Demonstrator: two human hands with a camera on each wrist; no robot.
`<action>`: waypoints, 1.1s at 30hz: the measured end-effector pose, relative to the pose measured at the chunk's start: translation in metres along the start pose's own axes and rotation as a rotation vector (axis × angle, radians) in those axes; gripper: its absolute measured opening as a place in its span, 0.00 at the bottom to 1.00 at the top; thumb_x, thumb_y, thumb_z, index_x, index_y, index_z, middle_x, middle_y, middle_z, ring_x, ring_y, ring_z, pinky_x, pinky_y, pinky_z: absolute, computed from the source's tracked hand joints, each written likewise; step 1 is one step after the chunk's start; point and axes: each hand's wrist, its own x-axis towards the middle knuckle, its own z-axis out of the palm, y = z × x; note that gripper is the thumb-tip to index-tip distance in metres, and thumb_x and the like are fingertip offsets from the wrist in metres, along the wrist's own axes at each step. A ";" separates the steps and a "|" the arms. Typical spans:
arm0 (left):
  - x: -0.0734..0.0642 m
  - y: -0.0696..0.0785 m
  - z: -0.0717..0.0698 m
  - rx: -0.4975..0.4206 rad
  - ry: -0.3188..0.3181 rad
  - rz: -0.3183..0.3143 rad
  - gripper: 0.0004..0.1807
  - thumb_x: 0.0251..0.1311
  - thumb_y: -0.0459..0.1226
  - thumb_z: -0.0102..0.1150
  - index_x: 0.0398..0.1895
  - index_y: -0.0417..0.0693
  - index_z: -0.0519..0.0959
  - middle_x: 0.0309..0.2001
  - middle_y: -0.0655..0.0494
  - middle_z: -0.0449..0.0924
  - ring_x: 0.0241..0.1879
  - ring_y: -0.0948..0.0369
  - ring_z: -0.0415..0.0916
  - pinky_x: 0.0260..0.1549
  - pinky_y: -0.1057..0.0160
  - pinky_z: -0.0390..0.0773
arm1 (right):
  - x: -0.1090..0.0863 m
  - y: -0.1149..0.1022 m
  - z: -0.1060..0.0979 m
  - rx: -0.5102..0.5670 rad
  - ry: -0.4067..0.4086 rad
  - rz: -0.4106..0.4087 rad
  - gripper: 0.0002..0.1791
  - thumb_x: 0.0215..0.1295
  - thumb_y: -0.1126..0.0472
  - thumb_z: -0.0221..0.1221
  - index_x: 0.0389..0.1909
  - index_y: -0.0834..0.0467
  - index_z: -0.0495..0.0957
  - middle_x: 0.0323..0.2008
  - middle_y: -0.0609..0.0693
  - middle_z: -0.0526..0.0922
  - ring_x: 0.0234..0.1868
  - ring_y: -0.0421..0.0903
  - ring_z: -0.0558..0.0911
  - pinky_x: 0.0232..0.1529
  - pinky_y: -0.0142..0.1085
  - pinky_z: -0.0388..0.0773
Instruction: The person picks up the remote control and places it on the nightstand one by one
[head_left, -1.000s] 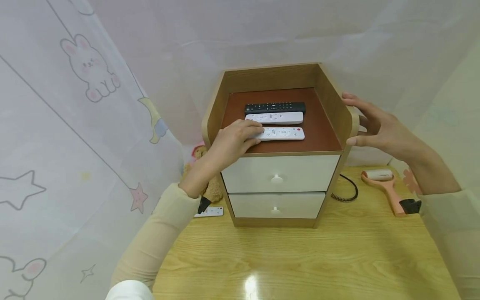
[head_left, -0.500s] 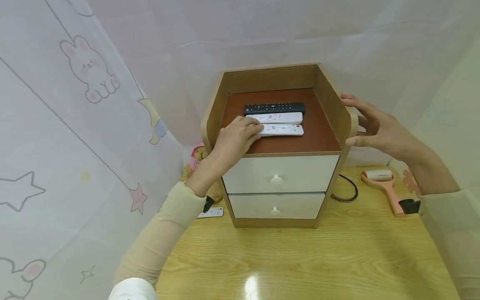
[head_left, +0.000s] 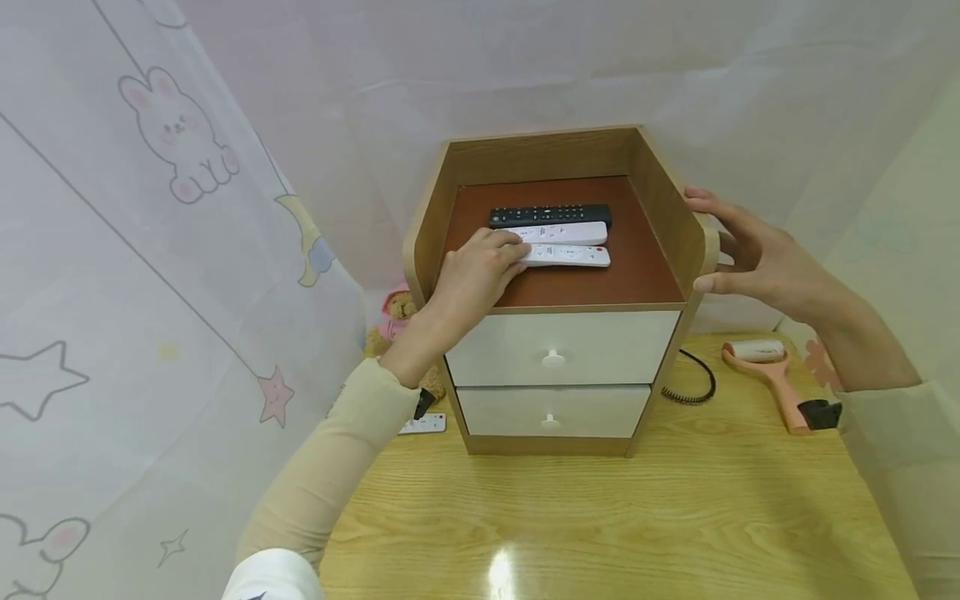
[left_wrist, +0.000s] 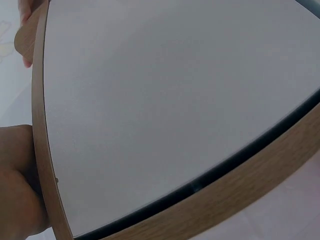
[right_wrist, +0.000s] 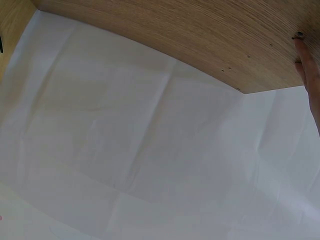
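Two white remote controls and a black remote control [head_left: 550,216] lie side by side on the brown top of a small cabinet [head_left: 555,447]. My left hand [head_left: 480,275] holds the left end of the front white remote [head_left: 570,255], fingers over its top and thumb at its near side. Just behind that one is the other white remote [head_left: 562,233]. At the cabinet's right side panel, my right hand [head_left: 765,254] rests with its thumb at the front edge and extended fingers [right_wrist: 309,67] against the outer face.
Two white drawers with knobs [head_left: 552,358] face forward. A lint roller [head_left: 780,387] and a coiled cord [head_left: 693,398] lie right of the cabinet on the wooden table [head_left: 600,525]. On the left are a teddy bear [head_left: 401,305] and another white remote [head_left: 426,423].
My left hand has slid the front white remote back, close against the other white one. The right hand has stayed in place.
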 end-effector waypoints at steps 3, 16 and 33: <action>-0.002 0.002 -0.001 0.017 0.001 0.005 0.14 0.66 0.41 0.58 0.52 0.49 0.83 0.53 0.56 0.80 0.55 0.58 0.72 0.36 0.54 0.83 | 0.000 0.000 0.000 0.000 0.003 0.001 0.49 0.52 0.90 0.53 0.74 0.61 0.50 0.77 0.51 0.40 0.68 0.47 0.62 0.58 0.27 0.72; -0.070 0.013 -0.052 -0.137 0.467 0.239 0.11 0.59 0.27 0.63 0.45 0.35 0.83 0.49 0.43 0.81 0.52 0.47 0.74 0.55 0.59 0.76 | -0.005 -0.010 0.007 -0.034 0.062 0.060 0.49 0.51 0.90 0.53 0.74 0.61 0.51 0.77 0.49 0.43 0.67 0.50 0.63 0.58 0.28 0.73; -0.216 -0.123 0.063 -0.170 0.421 -0.330 0.14 0.57 0.20 0.57 0.46 0.35 0.81 0.47 0.43 0.80 0.48 0.46 0.72 0.50 0.53 0.74 | -0.004 -0.014 0.008 -0.041 0.068 0.090 0.49 0.51 0.90 0.53 0.74 0.60 0.51 0.77 0.48 0.43 0.69 0.49 0.61 0.58 0.26 0.71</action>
